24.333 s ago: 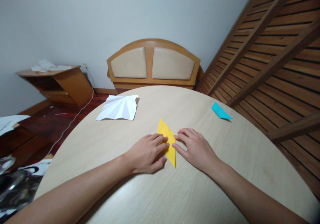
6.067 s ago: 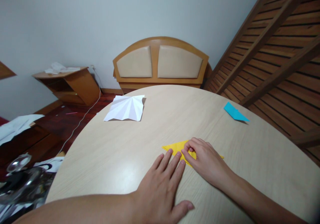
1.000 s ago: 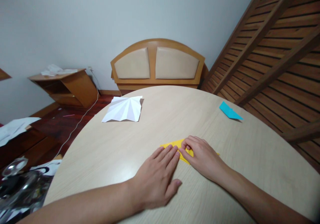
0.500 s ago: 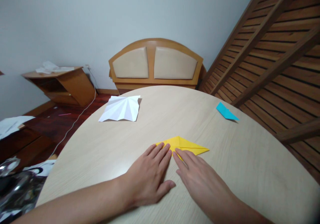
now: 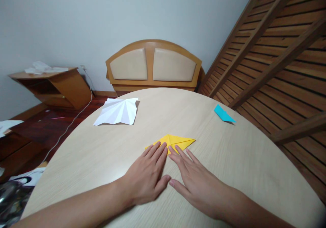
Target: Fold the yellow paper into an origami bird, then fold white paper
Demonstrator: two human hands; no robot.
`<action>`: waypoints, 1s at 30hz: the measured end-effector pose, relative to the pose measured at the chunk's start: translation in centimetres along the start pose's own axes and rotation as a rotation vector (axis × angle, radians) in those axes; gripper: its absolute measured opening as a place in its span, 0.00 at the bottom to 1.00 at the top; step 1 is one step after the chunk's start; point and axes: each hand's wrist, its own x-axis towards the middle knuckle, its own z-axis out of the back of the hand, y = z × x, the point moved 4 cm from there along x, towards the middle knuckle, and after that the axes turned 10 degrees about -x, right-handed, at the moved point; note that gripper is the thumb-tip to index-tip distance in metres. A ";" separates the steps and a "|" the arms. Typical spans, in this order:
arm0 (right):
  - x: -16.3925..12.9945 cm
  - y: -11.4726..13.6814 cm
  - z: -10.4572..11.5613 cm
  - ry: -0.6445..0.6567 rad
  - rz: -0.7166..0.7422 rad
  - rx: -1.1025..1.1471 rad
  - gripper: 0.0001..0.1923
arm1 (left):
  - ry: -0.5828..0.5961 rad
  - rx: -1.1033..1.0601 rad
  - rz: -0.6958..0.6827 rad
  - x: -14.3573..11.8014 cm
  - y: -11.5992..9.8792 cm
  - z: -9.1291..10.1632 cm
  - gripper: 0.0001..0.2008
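Observation:
A folded yellow paper, a flat pointed shape, lies on the round pale wooden table. My left hand rests flat on the table, its fingertips touching the paper's near left edge. My right hand lies flat beside it, fingers spread, with the fingertips on the paper's near edge. Neither hand grips anything.
A creased white paper lies at the table's far left and a small folded blue paper at the far right. Beyond the table stand a wooden headboard, a slatted wooden frame and a low shelf.
My right hand has come off the yellow paper and flattened beside my left. The paper's long point now reaches less far right, and the paper sits a little farther from me.

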 end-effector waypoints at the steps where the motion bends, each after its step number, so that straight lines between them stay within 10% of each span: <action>1: 0.0 -0.1 0.1 0.019 0.000 0.012 0.36 | 0.005 0.001 0.005 0.0 0.0 0.0 0.37; 15: -0.6 -3.8 1.4 0.314 -0.118 0.013 0.46 | -0.003 -0.012 -0.014 0.1 0.1 0.0 0.37; 30: 0.5 -4.9 1.4 0.022 -0.199 -0.114 0.38 | -0.018 -0.070 -0.016 0.3 0.2 0.1 0.36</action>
